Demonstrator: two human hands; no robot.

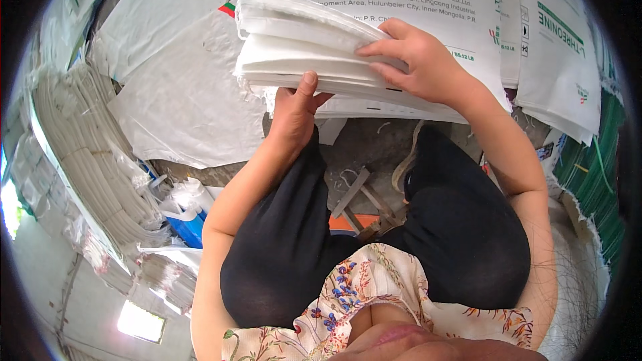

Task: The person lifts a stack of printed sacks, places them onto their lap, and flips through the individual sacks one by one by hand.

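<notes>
We grip a thick, floppy stack of white woven sacks point(294, 47) above our knees, left hand point(294, 110) pinching its near edge, right hand point(418, 60) spread flat on top, over printed sacks point(481, 7)

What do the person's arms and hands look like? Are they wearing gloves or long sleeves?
No gloves and no long sleeves. Both forearms are bare right up from the lower edge of the picture. The left hand and the right hand are bare too, with no rings, watch or bracelets that show. The fingernails look short and unpainted.
</notes>
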